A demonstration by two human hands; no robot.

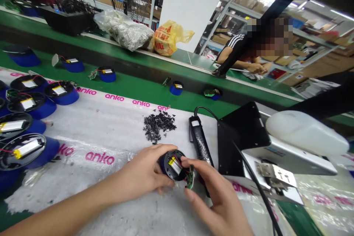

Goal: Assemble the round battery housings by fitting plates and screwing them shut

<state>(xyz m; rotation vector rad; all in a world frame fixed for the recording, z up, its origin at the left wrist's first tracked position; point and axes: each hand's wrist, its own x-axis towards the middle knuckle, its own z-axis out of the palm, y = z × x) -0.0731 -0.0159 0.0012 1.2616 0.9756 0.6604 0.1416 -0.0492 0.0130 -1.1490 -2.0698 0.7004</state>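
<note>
My left hand [143, 171] is closed around the side of a round housing [169, 171], black inside, tilted above the white sheet. Inside it lies a silver battery [175, 166] with yellow tape and thin wires. My right hand [218, 195] reaches in from the right, its index fingertip at the housing's rim by the battery. Between its thumb and fingers is a small green circuit board [190, 179], hanging at the housing's edge. Just behind the hands lie a pile of small black parts [158, 125] and a black electric screwdriver [200, 138] with a cable.
Several blue housings [49, 149] with batteries crowd the left. More housings [107, 73] stand along the green belt [132, 87]. At right is a metal-and-black machine [293, 155] with a white plastic container [306, 132]. Across the belt sits another person [235, 49]; bags [168, 38] lie nearby.
</note>
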